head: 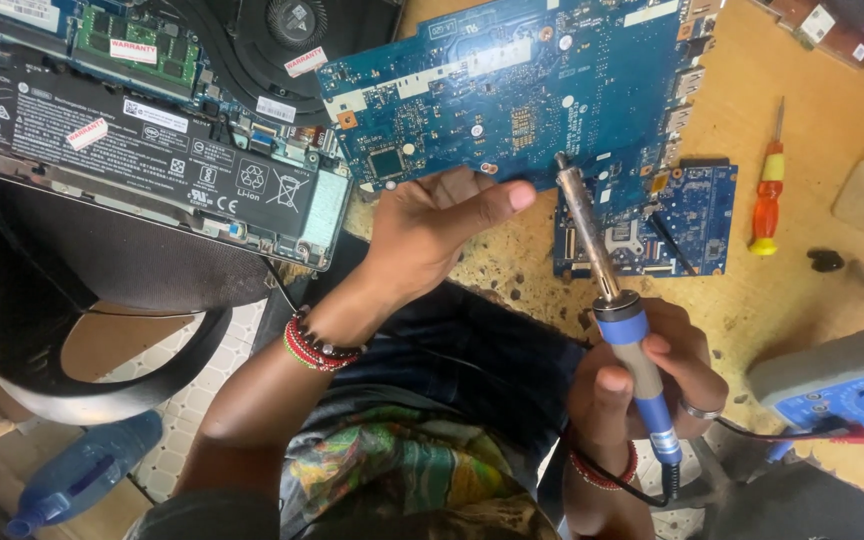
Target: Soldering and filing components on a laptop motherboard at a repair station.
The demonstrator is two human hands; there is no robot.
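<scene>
Covering most of the view, a scarred, burn-marked wooden workbench (pixel 812 270) carries everything else. Upper left: an opened laptop chassis (pixel 142 130), base cover off, long black battery pack (pixel 122 145) along its near edge, green memory module (pixel 137 45) and round cooling fan (pixel 295 22) above it. Centre top: large blue motherboard (pixel 522 85), lower edge tipped up off the bench. Left hand (pixel 432 225) grips that lower edge from beneath, thumb stretched out flat along the board's rim, other fingers tucked under and out of sight. Smaller blue circuit board (pixel 687 220) lies flat just right of the big one. Blue multimeter (pixel 847 385) at lower right, red lead plugged in. Right hand (pixel 642 385) is wrapped around the blue and tan handle of a soldering iron (pixel 617 310), fingers curled tight together, thumb pressed on the grip; the metal barrel slants up and left, tip touching or just above the motherboard's lower right edge, cannot tell which. Red-and-yellow screwdriver (pixel 769 195) lies apart on the bench, far right.
</scene>
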